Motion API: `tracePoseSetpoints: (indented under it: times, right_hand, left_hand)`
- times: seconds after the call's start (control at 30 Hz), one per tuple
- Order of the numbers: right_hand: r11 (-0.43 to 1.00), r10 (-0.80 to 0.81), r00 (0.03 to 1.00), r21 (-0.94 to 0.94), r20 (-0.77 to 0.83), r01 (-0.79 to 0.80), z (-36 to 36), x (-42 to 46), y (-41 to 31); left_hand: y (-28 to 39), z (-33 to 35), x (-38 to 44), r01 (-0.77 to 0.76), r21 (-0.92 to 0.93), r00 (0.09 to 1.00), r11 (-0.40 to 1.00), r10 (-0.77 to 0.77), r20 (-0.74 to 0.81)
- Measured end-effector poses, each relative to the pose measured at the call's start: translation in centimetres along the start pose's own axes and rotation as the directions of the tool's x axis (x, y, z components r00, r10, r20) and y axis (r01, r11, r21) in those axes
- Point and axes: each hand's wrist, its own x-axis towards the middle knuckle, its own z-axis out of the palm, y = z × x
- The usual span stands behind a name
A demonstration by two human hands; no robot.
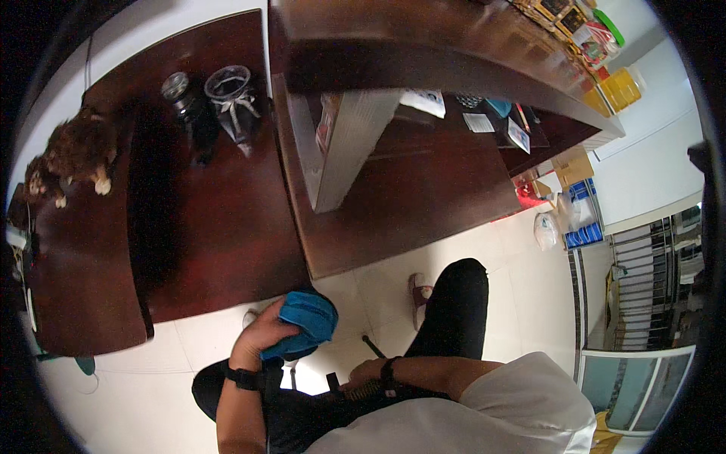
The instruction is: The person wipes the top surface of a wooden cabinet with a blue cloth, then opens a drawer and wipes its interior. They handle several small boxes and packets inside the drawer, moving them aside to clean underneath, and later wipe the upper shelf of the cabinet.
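Observation:
A folded blue cloth [309,323] is gripped in my left hand [266,332], just off the near corner of the dark red wooden desk [227,249]. My right hand [366,371] rests low at my lap, beside a dark stick-like thing [373,346]; its fingers are mostly hidden, so I cannot tell whether it holds anything. Farther back on the desk stand a dark glass jar with a lid [184,99] and a clear glass vase with a ribbon bow [229,105].
A brown furry thing [82,144] lies at the far left. A raised counter on a slanted panel [357,142] spans the desk's right part, with papers [479,122] beneath. Yellow-lidded or yellow-filled containers [621,91] stand on top. Boxes [573,164] and a plastic bag [545,230] are at the right.

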Motion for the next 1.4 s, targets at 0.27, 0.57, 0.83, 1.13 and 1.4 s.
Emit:
tracePoseSetpoints:
  times: [0.27, 0.57, 0.83, 1.13, 1.4]
  right_hand:
    - [0.996, 0.062, 0.997, -0.067, 0.049, -0.059, -1.4, 0.7, 8.2]
    - [0.986, 0.145, 0.971, -0.054, -0.187, -0.158, 0.1, -2.9, 15.8]
    - [0.370, -0.103, 0.515, 0.448, -0.851, 0.814, -1.9, -20.0, 6.8]
    - [0.155, -0.271, 0.158, 0.119, -0.950, 0.981, -0.5, -25.2, 6.1]
    - [0.399, -0.433, -0.018, -0.210, -0.901, 0.892, -0.5, -30.4, 7.2]
  left_hand:
    - [4.5, 5.2, 3.2, -0.134, 0.218, 0.980, 0.967, 0.097, 0.171]
    - [4.9, 13.4, 2.7, -0.479, 0.046, 0.866, 0.877, 0.464, 0.186]
    - [3.3, 16.7, 0.2, -0.566, -0.165, 0.812, 0.808, 0.510, -0.284]
    - [9.0, 26.6, -3.4, -0.491, 0.463, 0.825, 0.738, 0.565, -0.025]
    - [10.3, 28.4, -1.0, -0.470, 0.433, 0.736, 0.770, 0.612, -0.289]
